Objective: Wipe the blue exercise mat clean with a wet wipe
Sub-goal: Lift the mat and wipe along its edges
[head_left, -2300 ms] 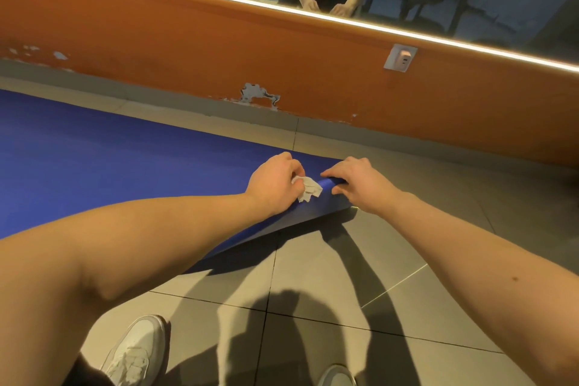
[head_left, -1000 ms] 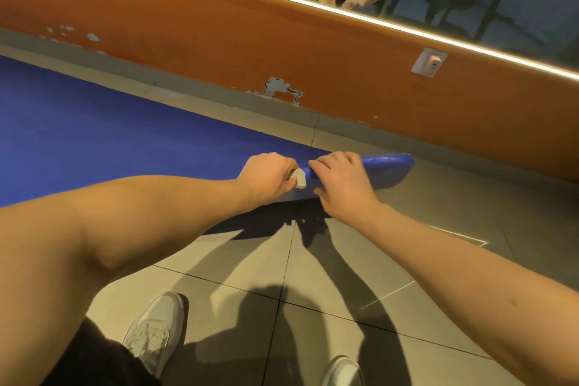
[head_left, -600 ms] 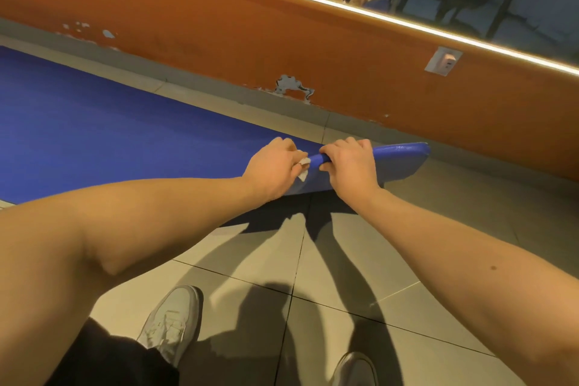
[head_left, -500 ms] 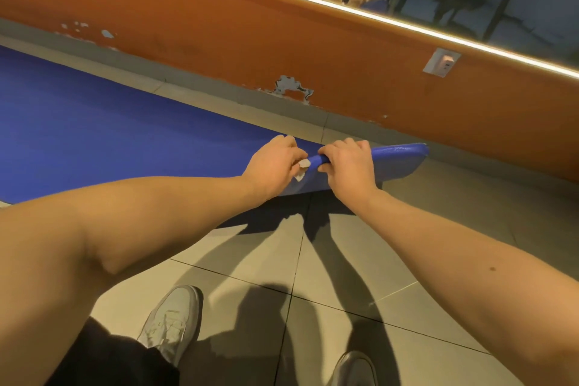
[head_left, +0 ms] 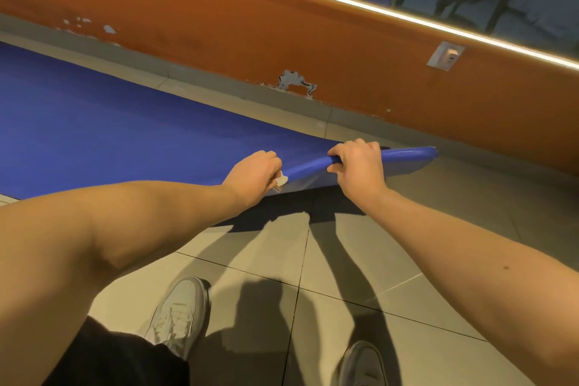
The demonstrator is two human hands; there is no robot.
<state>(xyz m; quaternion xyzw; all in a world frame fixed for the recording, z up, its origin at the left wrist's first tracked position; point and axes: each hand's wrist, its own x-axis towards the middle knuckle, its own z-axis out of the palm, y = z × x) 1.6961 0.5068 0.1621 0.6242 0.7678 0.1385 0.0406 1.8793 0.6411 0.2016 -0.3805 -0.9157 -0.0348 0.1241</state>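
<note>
The blue exercise mat [head_left: 109,141] lies flat on the tiled floor, stretching off to the left. Its near right end is curled over into a thin roll [head_left: 404,155] lifted off the floor. My right hand [head_left: 357,166] grips that rolled edge with fingers wrapped over the top. My left hand [head_left: 253,174] is just to the left of it at the mat's edge, pinching a small crumpled white wet wipe [head_left: 280,182] that shows between its fingers.
An orange wall panel [head_left: 219,28] with a grey skirting runs behind the mat, with a mirror above it and a wall socket [head_left: 445,56] at the right. My white shoes [head_left: 178,316] stand on grey tiles near the bottom.
The mat's end, flat 2.3 s ago, has been lifted and curled into a roll. My right hand moved rightward along the roll, away from my left hand, which still holds the wipe.
</note>
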